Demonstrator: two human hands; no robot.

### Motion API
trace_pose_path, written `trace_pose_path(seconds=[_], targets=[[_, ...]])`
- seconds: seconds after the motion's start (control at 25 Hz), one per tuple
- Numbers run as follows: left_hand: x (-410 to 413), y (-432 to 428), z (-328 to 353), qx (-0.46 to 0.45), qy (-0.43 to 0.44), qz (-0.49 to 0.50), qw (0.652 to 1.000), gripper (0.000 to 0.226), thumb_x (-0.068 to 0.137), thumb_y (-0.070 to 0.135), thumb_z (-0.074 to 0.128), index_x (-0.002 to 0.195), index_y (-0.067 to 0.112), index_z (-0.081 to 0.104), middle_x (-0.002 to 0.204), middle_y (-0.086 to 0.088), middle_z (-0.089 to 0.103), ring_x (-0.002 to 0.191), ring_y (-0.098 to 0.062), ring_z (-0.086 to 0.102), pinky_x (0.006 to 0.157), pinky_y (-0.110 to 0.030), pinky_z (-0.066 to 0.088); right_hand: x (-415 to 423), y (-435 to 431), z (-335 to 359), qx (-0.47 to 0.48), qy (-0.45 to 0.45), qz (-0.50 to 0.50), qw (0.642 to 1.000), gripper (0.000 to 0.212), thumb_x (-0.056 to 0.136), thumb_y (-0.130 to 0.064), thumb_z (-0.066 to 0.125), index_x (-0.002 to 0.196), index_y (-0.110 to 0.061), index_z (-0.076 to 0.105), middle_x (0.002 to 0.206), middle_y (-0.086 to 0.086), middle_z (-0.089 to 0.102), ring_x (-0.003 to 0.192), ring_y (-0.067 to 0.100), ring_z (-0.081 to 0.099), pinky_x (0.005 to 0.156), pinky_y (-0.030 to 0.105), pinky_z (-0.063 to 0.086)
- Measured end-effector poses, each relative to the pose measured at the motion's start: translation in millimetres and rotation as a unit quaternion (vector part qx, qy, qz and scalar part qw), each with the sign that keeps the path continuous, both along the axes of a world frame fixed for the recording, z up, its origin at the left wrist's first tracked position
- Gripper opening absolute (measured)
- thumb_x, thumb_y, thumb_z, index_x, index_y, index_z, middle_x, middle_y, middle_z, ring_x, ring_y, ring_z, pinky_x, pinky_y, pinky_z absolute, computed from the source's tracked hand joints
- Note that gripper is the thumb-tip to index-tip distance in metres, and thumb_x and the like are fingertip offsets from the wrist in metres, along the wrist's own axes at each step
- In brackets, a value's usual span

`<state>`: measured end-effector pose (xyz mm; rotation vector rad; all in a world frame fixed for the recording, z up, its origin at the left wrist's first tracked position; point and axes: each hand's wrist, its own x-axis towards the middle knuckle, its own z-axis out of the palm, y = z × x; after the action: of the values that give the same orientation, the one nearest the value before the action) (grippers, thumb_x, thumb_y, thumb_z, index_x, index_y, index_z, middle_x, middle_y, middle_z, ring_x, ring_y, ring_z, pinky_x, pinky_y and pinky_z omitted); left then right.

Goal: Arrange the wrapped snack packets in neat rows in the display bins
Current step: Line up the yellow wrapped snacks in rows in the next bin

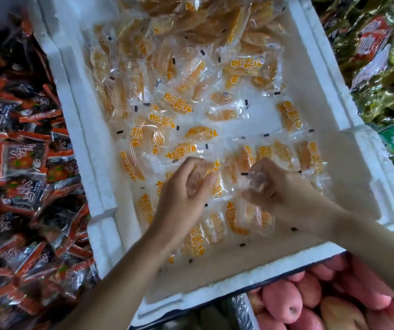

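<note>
A white foam bin (329, 96) holds several clear packets with orange print and yellow dried fruit inside (179, 103). Far in the bin they lie in a loose heap; near the front some lie side by side in short rows (284, 154). My left hand (181, 196) grips one packet (203, 171) with curled fingers over the bin's middle front. My right hand (276, 189) pinches the clear end of another packet (254, 181) just to the right. Both hands hover low over the packets in the front rows.
A bin of black and red packets (22, 163) lies to the left. Green and gold packets (386, 67) fill the bin on the right. Pink apples (310, 298) lie below the foam bin's front wall. Bare white floor shows at the bin's front (215, 270).
</note>
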<state>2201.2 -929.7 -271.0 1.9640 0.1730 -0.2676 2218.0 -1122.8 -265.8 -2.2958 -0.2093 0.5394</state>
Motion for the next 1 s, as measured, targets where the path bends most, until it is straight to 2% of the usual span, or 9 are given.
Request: trace_pose_path(seconds=[0.08,0.2,0.32,0.44,0.56,0.64,0.76,0.88,1.0], targets=[[-18.2,-3.4,-11.1,0.003,0.032,0.008,0.999,0.008,0.091,0.028,0.061,0.094,0.034,0.056,0.094,0.012,0.063,0.082,-0.002,0.058,0.069,-0.009,0.040,-6.4,1.8,-7.7,-0.040,-0.005,0.076,0.996,0.029,0.088,-0.027,0.062,0.099,-0.031,0.036,0.080,-0.018,0.057,0.065,-0.009,0.054,0.060,0.009,0.039],[-36.9,-7.5,-20.3,0.002,0.064,0.040,0.997,0.009,0.089,0.025,0.064,0.093,0.029,0.058,0.082,0.013,0.060,0.069,0.005,0.052,0.060,-0.007,0.037,-11.0,2.3,-16.6,-0.163,-0.079,0.133,0.974,0.027,0.092,-0.036,0.055,0.115,-0.026,0.045,0.113,-0.008,0.054,0.095,0.007,0.057,0.072,0.022,0.040],[-41.1,-16.5,-17.8,-0.064,0.118,0.096,0.986,0.008,0.089,0.022,0.065,0.090,0.028,0.060,0.078,0.013,0.061,0.063,0.006,0.054,0.054,-0.005,0.038,-14.3,-1.4,-21.4,-0.252,-0.144,0.185,0.939,0.037,0.085,-0.038,0.062,0.118,-0.023,0.055,0.114,-0.003,0.054,0.106,0.018,0.057,0.068,0.027,0.044],[-41.5,-29.7,-10.9,-0.124,0.161,0.137,0.970,0.010,0.090,0.020,0.062,0.089,0.030,0.060,0.077,0.010,0.061,0.065,-0.004,0.055,0.050,-0.006,0.041,-15.5,-5.1,-19.9,-0.220,-0.128,0.153,0.955,0.035,0.083,-0.030,0.068,0.115,-0.020,0.058,0.109,-0.003,0.056,0.098,0.018,0.061,0.066,0.032,0.048],[-41.1,-35.5,-8.6,-0.133,0.142,0.113,0.974,0.017,0.090,0.014,0.062,0.086,0.030,0.060,0.063,0.014,0.058,0.054,0.001,0.050,0.047,-0.008,0.040,-12.6,-5.1,-19.3,-0.148,-0.077,0.114,0.979,0.022,0.091,-0.021,0.058,0.113,-0.021,0.055,0.104,-0.009,0.053,0.094,0.014,0.059,0.070,0.023,0.037],[-40.4,-33.0,-12.4,-0.111,0.139,0.088,0.980,0.018,0.089,0.010,0.064,0.089,0.026,0.056,0.070,0.014,0.059,0.057,0.004,0.053,0.053,-0.008,0.041,-8.1,-3.2,-20.1,-0.101,-0.060,0.077,0.990,0.016,0.090,-0.009,0.055,0.103,-0.018,0.059,0.095,-0.008,0.054,0.088,0.017,0.060,0.067,0.021,0.037],[-44.5,-29.2,-18.0,-0.066,0.153,0.041,0.985,0.027,0.087,0.005,0.065,0.089,0.023,0.044,0.078,0.002,0.054,0.062,0.000,0.053,0.055,-0.012,0.044,-2.1,0.2,-18.1,-0.084,-0.063,0.057,0.993,0.016,0.089,-0.005,0.054,0.099,-0.016,0.059,0.087,-0.009,0.053,0.081,0.017,0.059,0.073,0.029,0.046],[-49.2,-28.4,-18.8,-0.034,0.167,0.015,0.985,0.039,0.085,0.005,0.067,0.101,0.028,0.040,0.078,-0.001,0.053,0.058,-0.001,0.053,0.051,-0.008,0.042,-3.0,6.5,0.4,-0.044,-0.117,0.038,0.991,0.024,0.083,-0.003,0.057,0.103,-0.016,0.060,0.072,-0.020,0.040,0.060,0.000,0.046,0.065,0.014,0.042],[-49.4,-26.9,-20.2,0.002,0.131,-0.009,0.991,0.046,0.083,0.007,0.070,0.108,0.031,0.040,0.078,-0.001,0.056,0.066,-0.006,0.054,0.058,-0.008,0.043,-5.7,14.6,5.6,-0.049,-0.091,0.085,0.991,0.023,0.084,-0.013,0.060,0.105,-0.020,0.066,0.077,-0.018,0.041,0.062,-0.001,0.046,0.071,0.016,0.044]])
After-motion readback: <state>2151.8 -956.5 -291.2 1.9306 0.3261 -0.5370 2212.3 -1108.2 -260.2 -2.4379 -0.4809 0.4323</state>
